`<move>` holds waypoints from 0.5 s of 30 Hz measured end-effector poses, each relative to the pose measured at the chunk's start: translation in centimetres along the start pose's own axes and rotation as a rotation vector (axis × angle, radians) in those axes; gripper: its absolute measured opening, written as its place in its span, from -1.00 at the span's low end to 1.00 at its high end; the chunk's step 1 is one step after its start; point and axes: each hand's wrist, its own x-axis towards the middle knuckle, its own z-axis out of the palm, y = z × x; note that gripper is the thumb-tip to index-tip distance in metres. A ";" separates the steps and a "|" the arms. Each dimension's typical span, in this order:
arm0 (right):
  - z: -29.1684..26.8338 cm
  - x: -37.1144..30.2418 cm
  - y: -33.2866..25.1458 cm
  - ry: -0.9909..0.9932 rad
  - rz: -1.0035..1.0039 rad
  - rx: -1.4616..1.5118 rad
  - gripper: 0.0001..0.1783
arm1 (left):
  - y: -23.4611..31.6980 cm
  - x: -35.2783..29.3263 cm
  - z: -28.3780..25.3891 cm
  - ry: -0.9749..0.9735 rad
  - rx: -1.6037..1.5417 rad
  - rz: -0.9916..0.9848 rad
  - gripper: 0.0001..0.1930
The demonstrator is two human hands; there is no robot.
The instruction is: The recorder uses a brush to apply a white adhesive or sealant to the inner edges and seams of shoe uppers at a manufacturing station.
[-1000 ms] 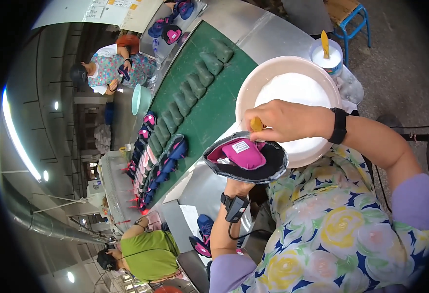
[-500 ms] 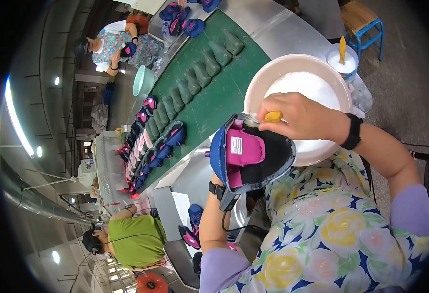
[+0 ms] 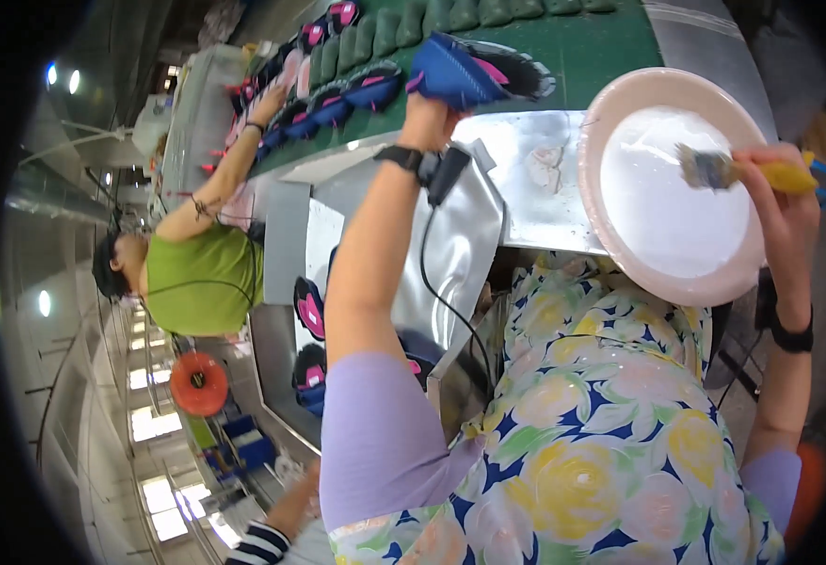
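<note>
My left hand [image 3: 432, 121] reaches out over the green belt [image 3: 577, 56] with its fingers wrapped under a blue shoe upper [image 3: 455, 73]. The upper has a dark lining, a frayed grey edge and a pink tongue. Whether it touches the belt I cannot tell. My right hand [image 3: 782, 202] grips a paintbrush [image 3: 711, 170] by its yellow handle. The bristles point left above a pale pink basin [image 3: 604, 221], which holds white liquid [image 3: 662, 221]. My left fingers are partly hidden behind the upper.
Dark green shoe lasts [image 3: 384, 36] line the belt beside more blue uppers [image 3: 372, 88]. A metal chute [image 3: 399, 235] stands below my left forearm. At left, a co-worker in a green top [image 3: 204, 278] reaches to the belt. A black cable [image 3: 427, 254] hangs from my left wrist.
My left hand has carried the shoe upper away from the basin to the belt. My right hand has drawn the brush out of the upper and moved it right, over the basin.
</note>
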 end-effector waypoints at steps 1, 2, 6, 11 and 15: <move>-0.5 -0.6 -0.3 -0.015 0.070 0.062 -0.91 | -1.8 0.6 -1.4 0.148 0.108 0.151 -0.82; -0.7 -1.5 0.5 -0.010 0.158 0.100 -0.89 | -2.6 0.5 -0.9 0.153 0.098 0.158 -0.82; 0.2 -2.6 1.4 -0.094 0.264 0.090 -0.87 | -5.9 0.9 -0.3 0.272 -1.273 -0.538 -0.87; -0.2 -2.2 0.3 -0.044 0.420 0.099 -0.84 | -7.4 4.7 4.3 0.753 -1.417 -0.582 -0.58; 0.0 -1.9 -0.6 -0.054 0.508 0.098 -0.83 | -11.7 7.4 4.2 0.946 -0.998 -0.516 -0.40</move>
